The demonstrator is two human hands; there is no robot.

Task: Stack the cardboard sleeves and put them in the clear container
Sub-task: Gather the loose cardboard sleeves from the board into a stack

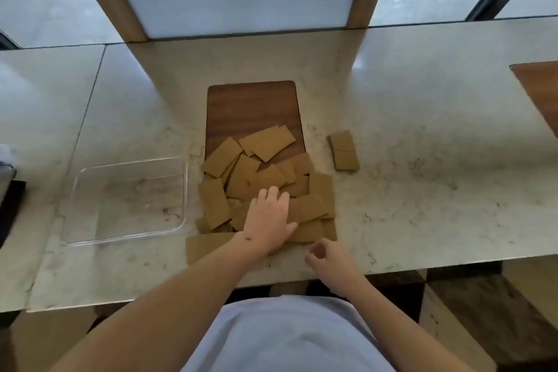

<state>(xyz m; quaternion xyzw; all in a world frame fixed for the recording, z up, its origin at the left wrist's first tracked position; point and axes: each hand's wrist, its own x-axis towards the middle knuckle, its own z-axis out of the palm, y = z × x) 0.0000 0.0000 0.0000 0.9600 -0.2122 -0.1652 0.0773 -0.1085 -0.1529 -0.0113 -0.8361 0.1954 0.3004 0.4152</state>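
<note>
Left hand flat on loose sleeves, right hand loosely curled, empty.
Light, stiff, slippery; likely pinch edges.

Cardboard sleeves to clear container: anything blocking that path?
Nothing visible. The clear container sits open-topped and looks empty, directly left of the cardboard sleeves, with only bare counter between them. The left hand rests flat on the pile; the right hand is beside it, holding nothing.
</note>
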